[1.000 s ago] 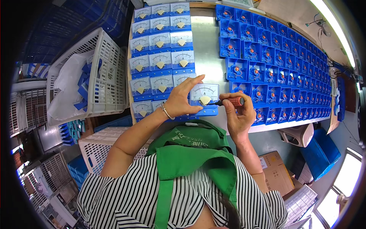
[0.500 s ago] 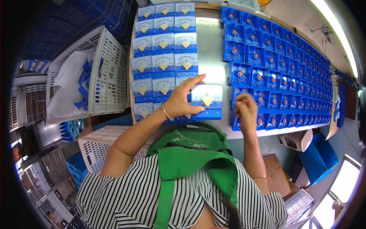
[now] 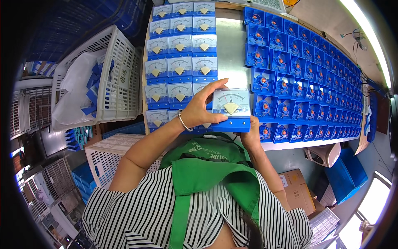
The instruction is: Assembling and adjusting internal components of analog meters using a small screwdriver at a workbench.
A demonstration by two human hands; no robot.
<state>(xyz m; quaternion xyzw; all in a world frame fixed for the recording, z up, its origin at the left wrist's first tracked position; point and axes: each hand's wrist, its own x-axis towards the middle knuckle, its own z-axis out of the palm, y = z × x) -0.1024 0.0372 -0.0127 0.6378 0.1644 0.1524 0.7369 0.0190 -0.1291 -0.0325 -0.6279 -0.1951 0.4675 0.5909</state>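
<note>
An ammeter (image 3: 231, 103) with a clear front, a white dial, a cream fan-shaped cover and a blue base is held up over the table's near edge, its dial facing up. My left hand (image 3: 202, 110) grips it from the left, thumb along the lower front and fingers at the upper left side. At the lower right corner of the meter, my right hand (image 3: 251, 133) is curled, its fingertips hidden behind the blue base. What it holds there I cannot make out. Rows of finished-looking meters (image 3: 179, 68) stand to the left of the held one.
To the right, many open blue housings (image 3: 284, 85) with orange-and-red wired parts stand in rows. Bare metal tabletop (image 3: 232, 45) shows between the groups. A white crate (image 3: 120, 79) with blue pieces stands at left, another white crate (image 3: 99, 166) below it. A cardboard box (image 3: 298, 189) sits lower right.
My right hand has come left and down from above the blue housings to the meter's lower right corner. The meter has shifted slightly right, and its dial now shows more clearly.
</note>
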